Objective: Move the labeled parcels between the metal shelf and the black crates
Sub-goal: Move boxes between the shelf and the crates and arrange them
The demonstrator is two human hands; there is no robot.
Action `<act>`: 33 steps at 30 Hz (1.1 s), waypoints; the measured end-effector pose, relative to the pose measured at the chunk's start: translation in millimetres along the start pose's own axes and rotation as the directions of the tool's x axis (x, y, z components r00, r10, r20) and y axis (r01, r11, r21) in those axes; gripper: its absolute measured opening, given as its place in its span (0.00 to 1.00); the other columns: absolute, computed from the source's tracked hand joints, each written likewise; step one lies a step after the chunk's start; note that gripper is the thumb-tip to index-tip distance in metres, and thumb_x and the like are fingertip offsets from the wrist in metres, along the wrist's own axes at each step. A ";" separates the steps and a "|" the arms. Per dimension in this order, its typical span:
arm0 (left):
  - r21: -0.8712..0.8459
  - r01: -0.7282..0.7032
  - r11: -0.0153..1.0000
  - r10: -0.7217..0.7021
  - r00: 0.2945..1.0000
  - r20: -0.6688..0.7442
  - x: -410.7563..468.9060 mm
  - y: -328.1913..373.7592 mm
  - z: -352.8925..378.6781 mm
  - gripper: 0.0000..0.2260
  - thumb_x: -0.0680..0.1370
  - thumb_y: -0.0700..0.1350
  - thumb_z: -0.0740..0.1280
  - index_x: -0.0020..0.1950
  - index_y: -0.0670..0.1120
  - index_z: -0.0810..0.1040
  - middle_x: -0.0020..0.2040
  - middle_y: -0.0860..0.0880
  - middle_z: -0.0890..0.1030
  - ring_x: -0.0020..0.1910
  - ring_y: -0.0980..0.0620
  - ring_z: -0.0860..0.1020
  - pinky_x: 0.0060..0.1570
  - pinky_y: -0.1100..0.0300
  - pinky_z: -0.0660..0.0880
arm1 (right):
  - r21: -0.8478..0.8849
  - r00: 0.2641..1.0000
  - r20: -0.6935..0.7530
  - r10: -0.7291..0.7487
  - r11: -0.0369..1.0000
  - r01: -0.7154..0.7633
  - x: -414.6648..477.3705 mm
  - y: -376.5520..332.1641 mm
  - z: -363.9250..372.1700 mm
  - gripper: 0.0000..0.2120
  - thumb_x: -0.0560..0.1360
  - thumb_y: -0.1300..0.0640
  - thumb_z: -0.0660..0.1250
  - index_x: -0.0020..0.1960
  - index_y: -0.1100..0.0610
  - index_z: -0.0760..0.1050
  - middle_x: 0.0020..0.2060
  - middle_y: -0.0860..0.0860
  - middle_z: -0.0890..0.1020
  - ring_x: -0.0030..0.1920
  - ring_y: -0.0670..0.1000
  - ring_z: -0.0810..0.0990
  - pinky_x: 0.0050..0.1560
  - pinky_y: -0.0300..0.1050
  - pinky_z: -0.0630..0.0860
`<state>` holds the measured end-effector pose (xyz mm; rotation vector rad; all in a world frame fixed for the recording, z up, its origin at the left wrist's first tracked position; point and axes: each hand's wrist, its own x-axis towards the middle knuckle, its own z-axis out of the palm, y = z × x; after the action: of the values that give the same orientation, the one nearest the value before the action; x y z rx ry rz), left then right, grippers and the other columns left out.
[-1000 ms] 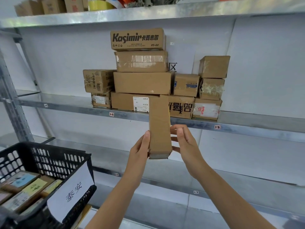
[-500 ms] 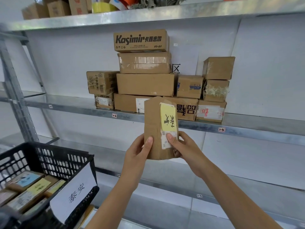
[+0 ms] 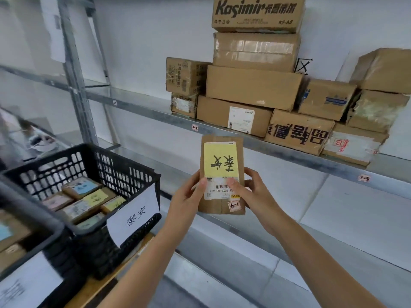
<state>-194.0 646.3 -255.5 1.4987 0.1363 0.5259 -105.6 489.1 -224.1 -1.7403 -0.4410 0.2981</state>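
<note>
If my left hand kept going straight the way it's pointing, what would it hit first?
The left hand grips the brown parcel, which would travel with it. Beyond that, it would probably meet the front edge of the metal shelf above, though depth is unclear.

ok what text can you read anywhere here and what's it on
"Kasimir": top box of the shelf stack.
"泰安": yellow note on the held parcel, sideways.
"泰安": white sign on the black crate.
"1-4": small tag on that parcel.
"1-2": left shelf tag.
"1-3": right shelf tag.
"区": paper on the wall.
Shipping labels and other box print: too blurred or small.
</note>
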 end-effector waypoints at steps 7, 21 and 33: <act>0.032 0.035 0.999 -0.028 0.980 -0.197 16.8 -8.9 -78.8 0.16 0.82 0.50 0.63 0.70 0.58 0.73 0.56 0.61 0.83 0.53 0.65 0.81 0.45 0.68 0.78 | 0.002 0.973 0.229 0.009 1.000 -0.010 54.6 -6.2 80.7 0.18 0.76 0.43 0.69 0.63 0.49 0.78 0.54 0.46 0.86 0.50 0.47 0.86 0.53 0.45 0.83; 0.109 0.163 0.981 -0.089 0.865 -0.495 82.1 -34.7 -247.1 0.19 0.82 0.52 0.61 0.74 0.56 0.68 0.58 0.63 0.79 0.50 0.75 0.77 0.42 0.76 0.74 | -0.025 0.847 0.530 0.040 0.999 -0.031 193.3 -18.3 255.9 0.23 0.68 0.42 0.73 0.60 0.51 0.80 0.50 0.47 0.88 0.50 0.49 0.87 0.48 0.45 0.82; 0.164 0.300 0.940 -0.088 0.675 -0.732 117.7 -71.0 -344.7 0.19 0.84 0.46 0.59 0.75 0.48 0.68 0.72 0.53 0.72 0.65 0.62 0.69 0.48 0.80 0.66 | -0.427 0.610 0.737 0.291 0.900 0.085 276.8 28.7 337.0 0.18 0.72 0.47 0.75 0.61 0.46 0.77 0.54 0.47 0.85 0.50 0.46 0.86 0.53 0.47 0.82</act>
<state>-211.6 1009.9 -327.3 1.4385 1.0238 0.9297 0.6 903.7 -313.0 -1.9952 -1.1213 1.1737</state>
